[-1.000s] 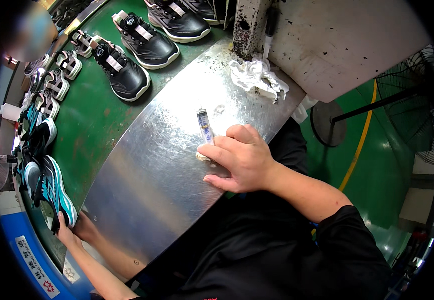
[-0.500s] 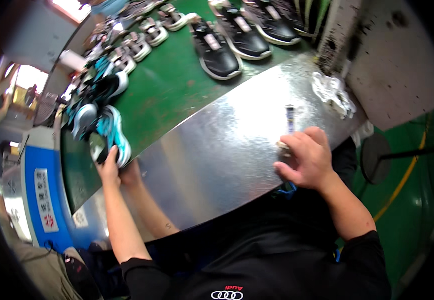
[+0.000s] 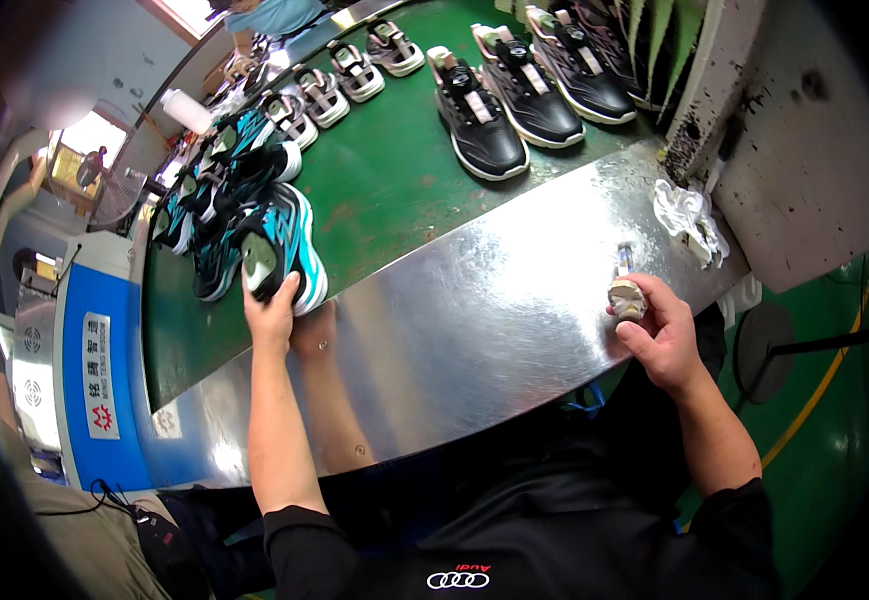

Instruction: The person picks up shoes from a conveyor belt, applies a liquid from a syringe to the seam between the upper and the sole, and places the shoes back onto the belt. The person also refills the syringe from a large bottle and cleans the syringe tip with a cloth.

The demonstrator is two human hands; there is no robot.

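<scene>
My left hand (image 3: 272, 312) reaches across the shiny metal bench (image 3: 454, 320) and grips the heel of a teal and black sneaker (image 3: 279, 250) at the near edge of the green conveyor belt (image 3: 384, 180). My right hand (image 3: 659, 335) rests at the bench's right side, fingers closed around a small greyish lump, perhaps an eraser block or a rag (image 3: 626, 298). A small pen-like tool (image 3: 622, 260) lies on the metal just beyond that hand.
Several black sneakers (image 3: 479, 115) and more teal ones (image 3: 214, 190) stand in rows on the belt. A crumpled white cloth (image 3: 689, 215) lies by a grimy white machine housing (image 3: 804, 130). A blue machine cabinet (image 3: 94, 370) stands left. A fan stand (image 3: 764, 350) is at right.
The view swung left. My left hand moved up the belt edge onto the teal sneaker's heel. My right hand lifted from flat on the bench and now holds the greyish lump.
</scene>
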